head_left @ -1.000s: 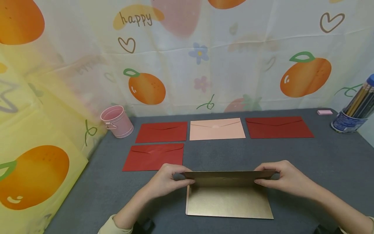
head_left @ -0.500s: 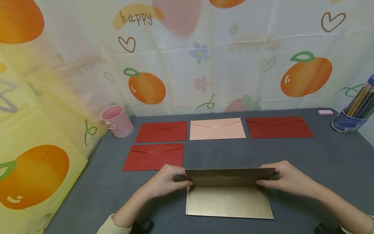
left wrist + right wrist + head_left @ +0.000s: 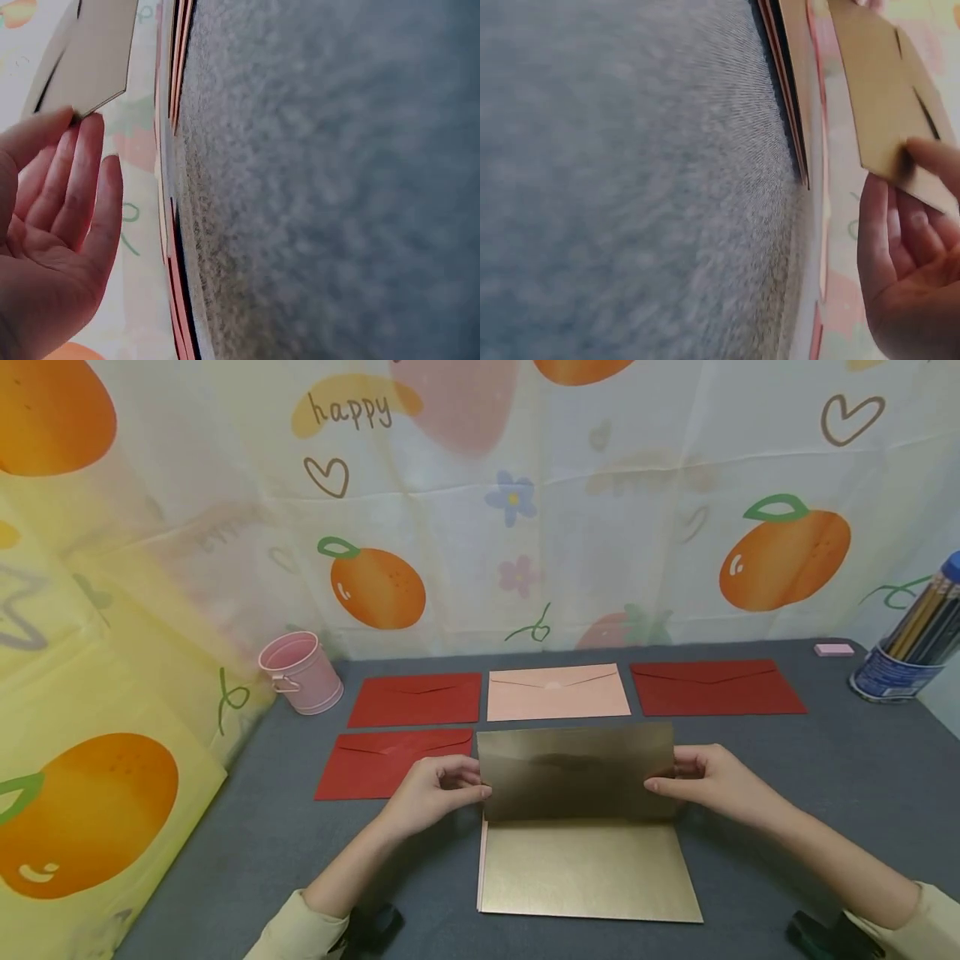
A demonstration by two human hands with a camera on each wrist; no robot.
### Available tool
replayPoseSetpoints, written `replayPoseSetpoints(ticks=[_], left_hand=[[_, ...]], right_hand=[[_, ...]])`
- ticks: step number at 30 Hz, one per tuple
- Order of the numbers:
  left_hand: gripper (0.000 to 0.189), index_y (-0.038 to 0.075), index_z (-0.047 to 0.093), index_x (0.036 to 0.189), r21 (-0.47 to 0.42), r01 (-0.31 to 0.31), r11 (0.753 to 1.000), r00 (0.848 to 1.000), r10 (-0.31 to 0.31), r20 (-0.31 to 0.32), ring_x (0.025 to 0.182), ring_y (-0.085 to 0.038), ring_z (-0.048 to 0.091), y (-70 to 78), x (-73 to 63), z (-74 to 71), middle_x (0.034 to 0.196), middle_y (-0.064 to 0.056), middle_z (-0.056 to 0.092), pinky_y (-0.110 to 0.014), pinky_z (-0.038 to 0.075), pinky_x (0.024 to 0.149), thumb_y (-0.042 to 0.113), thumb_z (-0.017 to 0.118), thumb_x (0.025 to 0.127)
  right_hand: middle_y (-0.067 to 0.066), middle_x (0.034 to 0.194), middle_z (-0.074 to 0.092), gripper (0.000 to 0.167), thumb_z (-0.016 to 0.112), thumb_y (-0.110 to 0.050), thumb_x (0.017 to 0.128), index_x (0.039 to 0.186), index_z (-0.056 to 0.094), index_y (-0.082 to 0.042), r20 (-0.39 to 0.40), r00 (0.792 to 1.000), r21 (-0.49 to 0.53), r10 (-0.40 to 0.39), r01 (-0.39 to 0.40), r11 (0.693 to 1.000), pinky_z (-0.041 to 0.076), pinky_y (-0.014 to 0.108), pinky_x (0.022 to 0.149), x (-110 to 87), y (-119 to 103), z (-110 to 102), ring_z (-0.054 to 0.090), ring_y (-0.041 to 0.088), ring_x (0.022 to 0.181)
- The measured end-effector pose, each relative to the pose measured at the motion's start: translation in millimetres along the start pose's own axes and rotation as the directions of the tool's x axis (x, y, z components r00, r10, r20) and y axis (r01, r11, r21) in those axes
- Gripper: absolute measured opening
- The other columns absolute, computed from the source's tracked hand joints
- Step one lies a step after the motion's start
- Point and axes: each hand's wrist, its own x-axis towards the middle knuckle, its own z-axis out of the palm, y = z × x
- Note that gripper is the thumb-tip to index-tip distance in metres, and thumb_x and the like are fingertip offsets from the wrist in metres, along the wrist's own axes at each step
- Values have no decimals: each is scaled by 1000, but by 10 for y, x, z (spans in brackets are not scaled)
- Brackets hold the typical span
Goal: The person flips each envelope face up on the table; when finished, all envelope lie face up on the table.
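Note:
A gold envelope (image 3: 576, 772) is held raised and tilted between both hands. My left hand (image 3: 431, 795) pinches its left edge between thumb and fingers. At the opposite edge my right hand (image 3: 723, 783) grips it, thumb on the near face. Beneath lies a stack of envelopes (image 3: 588, 870) with a gold one on top; pinkish edges show along its left side. In the left wrist view, thumb and fingertips meet at a corner of the envelope (image 3: 101, 56). The right wrist view shows the envelope (image 3: 877, 82) with dark flap lines, clear of the stack (image 3: 789, 82).
Two red envelopes (image 3: 418, 699) (image 3: 397, 766) lie at the left, a pale pink envelope (image 3: 558, 695) in the middle and a darker red one (image 3: 717, 689) at the right. A pink bucket (image 3: 302, 672), a pink eraser (image 3: 834, 649) and a pencil holder (image 3: 896, 672) stand along the back.
Both hands have moved up and away with the gold envelope. It now stands higher above the stack, showing more of its face. The other envelopes have stayed put.

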Motion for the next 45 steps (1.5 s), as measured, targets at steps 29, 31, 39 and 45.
replayPoseSetpoints(ticks=[29, 31, 39, 45], left_hand=[[51, 4, 61, 129, 1, 261, 965, 960, -259, -110, 93, -19, 67, -91, 284, 60, 105, -6, 69, -32, 54, 76, 14, 78, 82], [51, 3, 61, 129, 9, 252, 968, 962, -250, -107, 93, -19, 67, -94, 282, 63, 104, -6, 70, -32, 54, 76, 14, 77, 82], [46, 2, 61, 127, 2, 244, 970, 965, -243, -97, 94, -20, 67, -87, 265, 76, 106, -8, 69, -31, 55, 72, 15, 75, 85], [43, 4, 62, 127, 14, 253, 967, 963, -250, -104, 95, -19, 65, -62, 253, 85, 105, -5, 69, -30, 54, 72, 16, 73, 87]], right_hand=[[15, 110, 61, 79, 76, -33, 83, 141, 41, 7, -88, 982, -193, 169, -183, 964, 47, 33, 70, 410, -3, 60, 60, 19, 87], [15, 111, 60, 79, 76, -34, 84, 141, 40, 8, -79, 982, -197, 169, -181, 963, 47, 33, 71, 409, -2, 56, 60, 19, 88], [20, 121, 56, 77, 70, -35, 88, 143, 38, 9, -51, 983, -215, 177, -184, 959, 48, 34, 75, 382, -14, 34, 63, 20, 93], [21, 121, 55, 74, 67, -33, 91, 143, 36, 11, -26, 985, -225, 173, -175, 959, 48, 35, 73, 367, -19, 28, 65, 18, 88]])
